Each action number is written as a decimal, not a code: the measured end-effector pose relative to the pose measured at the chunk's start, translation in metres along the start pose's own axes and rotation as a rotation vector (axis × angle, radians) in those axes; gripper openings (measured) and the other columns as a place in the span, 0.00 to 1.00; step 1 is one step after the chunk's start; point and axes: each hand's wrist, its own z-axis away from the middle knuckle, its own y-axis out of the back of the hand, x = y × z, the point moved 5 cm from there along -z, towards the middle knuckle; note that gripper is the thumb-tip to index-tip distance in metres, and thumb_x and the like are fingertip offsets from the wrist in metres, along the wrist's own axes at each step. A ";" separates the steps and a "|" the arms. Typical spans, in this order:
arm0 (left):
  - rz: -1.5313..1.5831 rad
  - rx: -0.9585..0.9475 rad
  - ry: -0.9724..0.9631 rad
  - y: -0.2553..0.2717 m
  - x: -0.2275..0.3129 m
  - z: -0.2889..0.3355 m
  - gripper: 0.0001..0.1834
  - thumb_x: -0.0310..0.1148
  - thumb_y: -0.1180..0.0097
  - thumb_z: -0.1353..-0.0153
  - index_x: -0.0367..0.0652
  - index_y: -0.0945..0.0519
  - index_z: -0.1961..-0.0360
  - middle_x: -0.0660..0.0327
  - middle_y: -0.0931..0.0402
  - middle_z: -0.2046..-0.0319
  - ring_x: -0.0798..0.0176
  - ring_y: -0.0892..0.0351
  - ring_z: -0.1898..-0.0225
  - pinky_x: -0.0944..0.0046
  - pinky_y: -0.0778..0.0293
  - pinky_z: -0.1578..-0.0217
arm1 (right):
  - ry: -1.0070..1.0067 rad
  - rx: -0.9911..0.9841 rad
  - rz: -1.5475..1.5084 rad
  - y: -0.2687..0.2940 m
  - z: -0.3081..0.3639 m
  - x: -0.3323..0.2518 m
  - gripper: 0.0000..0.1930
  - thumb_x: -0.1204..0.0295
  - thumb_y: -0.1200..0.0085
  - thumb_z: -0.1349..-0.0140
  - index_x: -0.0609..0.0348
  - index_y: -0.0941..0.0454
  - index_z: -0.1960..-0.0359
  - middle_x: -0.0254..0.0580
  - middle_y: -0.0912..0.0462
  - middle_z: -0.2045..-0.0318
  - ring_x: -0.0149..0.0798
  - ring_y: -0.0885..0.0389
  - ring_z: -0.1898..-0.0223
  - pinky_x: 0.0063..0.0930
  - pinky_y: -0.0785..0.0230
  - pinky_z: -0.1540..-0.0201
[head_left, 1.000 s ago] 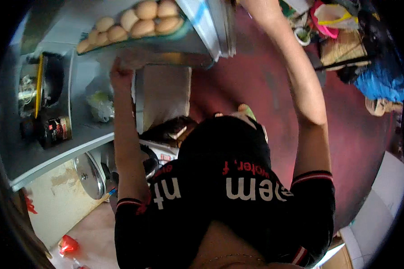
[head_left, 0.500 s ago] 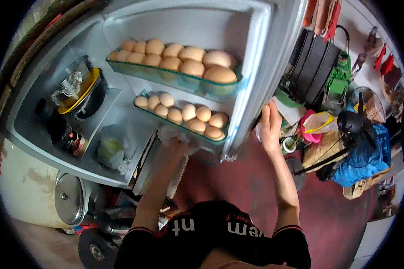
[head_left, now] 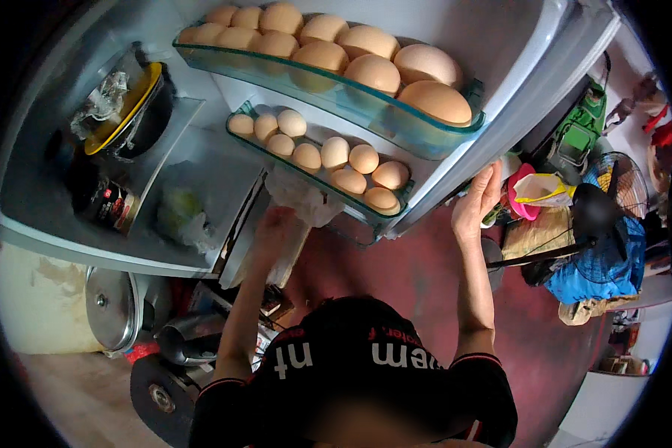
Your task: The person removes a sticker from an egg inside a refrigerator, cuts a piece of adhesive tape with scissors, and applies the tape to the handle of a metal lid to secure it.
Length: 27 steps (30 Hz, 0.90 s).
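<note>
The refrigerator door [head_left: 500, 112] stands open, with my right hand [head_left: 476, 201] against its outer side, fingers stretched out and nothing held. Low by the door's inner side is a pale crumpled plastic bag [head_left: 310, 198]. My left hand [head_left: 276, 226] is at the bag's lower left edge; its fingers are dim and blurred, so their grip cannot be made out. Large brown eggs [head_left: 373, 73] fill the upper door rack [head_left: 336, 93]. Several smaller eggs [head_left: 335, 153] sit in the lower green-edged rack [head_left: 407, 203].
Inside the refrigerator are a yellow plate [head_left: 138, 112] over a dark bowl, a dark-labelled jar [head_left: 112, 205] and a bagged green vegetable [head_left: 183, 209]. A lidded metal pot [head_left: 108, 308] stands below left. On the red floor [head_left: 396, 261], a fan [head_left: 601, 213] and blue bag [head_left: 612, 261] stand right.
The door and its egg racks appear larger and farther right in view. My right hand has shifted slightly right and lower; my left hand has moved slightly left and up, beside the plastic bag.
</note>
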 end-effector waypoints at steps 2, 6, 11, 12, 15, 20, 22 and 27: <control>0.024 0.018 -0.050 0.011 0.014 0.004 0.14 0.31 0.42 0.45 0.41 0.23 0.57 0.64 0.22 0.65 0.71 0.25 0.63 0.69 0.29 0.64 | 0.031 0.040 0.040 -0.002 0.004 0.003 0.19 0.61 0.68 0.27 0.64 0.31 0.52 0.39 0.25 0.62 0.32 0.29 0.61 0.25 0.37 0.54; 0.058 0.154 -0.001 0.024 0.061 0.004 0.10 0.31 0.43 0.42 0.41 0.22 0.60 0.69 0.25 0.70 0.76 0.30 0.71 0.74 0.36 0.73 | 0.064 0.125 0.071 -0.008 0.004 0.010 0.20 0.58 0.69 0.28 0.63 0.31 0.55 0.40 0.25 0.65 0.32 0.29 0.63 0.26 0.36 0.57; -0.096 0.321 -0.117 0.021 0.138 0.015 0.08 0.34 0.42 0.40 0.40 0.21 0.63 0.74 0.30 0.77 0.81 0.41 0.78 0.77 0.46 0.78 | -0.037 0.072 -0.108 -0.012 0.007 0.021 0.19 0.58 0.69 0.27 0.63 0.32 0.56 0.37 0.29 0.63 0.31 0.32 0.59 0.24 0.40 0.52; -0.098 0.306 -0.130 0.018 0.149 0.015 0.08 0.33 0.43 0.40 0.40 0.21 0.63 0.74 0.30 0.77 0.81 0.40 0.78 0.77 0.46 0.78 | -0.041 0.069 -0.109 -0.011 0.005 0.021 0.20 0.58 0.69 0.27 0.63 0.32 0.55 0.37 0.29 0.63 0.31 0.32 0.59 0.25 0.40 0.52; -0.155 0.246 -0.245 0.004 0.178 0.002 0.07 0.31 0.43 0.40 0.39 0.21 0.63 0.75 0.31 0.78 0.80 0.38 0.78 0.77 0.42 0.77 | -0.023 0.039 -0.109 -0.006 0.003 0.022 0.20 0.57 0.68 0.27 0.63 0.33 0.53 0.38 0.29 0.61 0.30 0.32 0.58 0.25 0.40 0.51; -0.573 -0.021 -0.510 -0.042 0.229 -0.011 0.10 0.33 0.40 0.46 0.39 0.20 0.65 0.64 0.28 0.81 0.72 0.30 0.78 0.70 0.36 0.76 | 0.008 0.030 -0.124 -0.011 0.000 0.021 0.21 0.57 0.68 0.27 0.64 0.32 0.52 0.37 0.28 0.61 0.29 0.32 0.60 0.24 0.39 0.54; -0.719 -0.088 -0.610 -0.063 0.230 -0.022 0.14 0.38 0.38 0.48 0.38 0.20 0.65 0.58 0.27 0.81 0.67 0.27 0.77 0.66 0.33 0.75 | 0.008 0.021 -0.162 -0.012 0.000 0.017 0.21 0.57 0.68 0.27 0.64 0.32 0.52 0.37 0.27 0.61 0.29 0.32 0.60 0.22 0.39 0.55; -0.761 -0.179 -0.806 -0.091 0.247 -0.015 0.19 0.43 0.35 0.55 0.40 0.21 0.67 0.52 0.22 0.71 0.50 0.23 0.68 0.54 0.29 0.66 | 0.014 0.091 -0.126 -0.010 -0.001 0.025 0.21 0.56 0.66 0.28 0.63 0.33 0.50 0.33 0.27 0.61 0.26 0.30 0.63 0.20 0.37 0.59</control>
